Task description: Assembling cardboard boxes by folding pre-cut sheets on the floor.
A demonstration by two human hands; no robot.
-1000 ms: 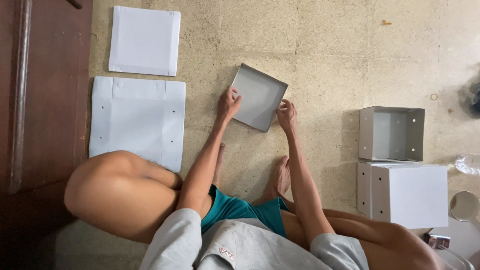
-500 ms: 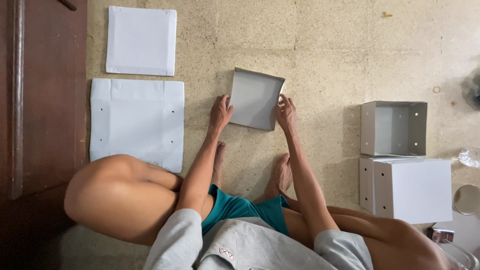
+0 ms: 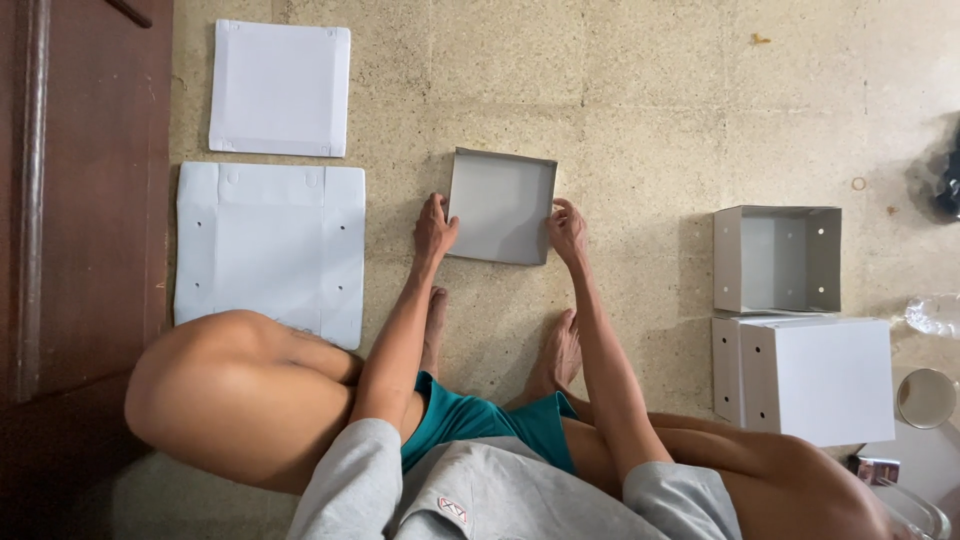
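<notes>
The person sat on the tiled floor (image 3: 650, 120) with knees spread and both bare feet just short of a shallow grey box tray (image 3: 500, 205) that lay flat between the hands. The left hand (image 3: 434, 228) pressed on the tray's left edge, fingers together over the rim; the right hand (image 3: 568, 230) pinched the right edge near the lower corner. Holding the walls square, I judged, called for even pressure from both sides, so the corners met cleanly. Left of the tray lay an unfolded white sheet (image 3: 270, 250); beyond it was a smaller flat panel (image 3: 280, 88). Well off to the right stood an open grey box (image 3: 778, 258) and a closed white box (image 3: 815, 378).
</notes>
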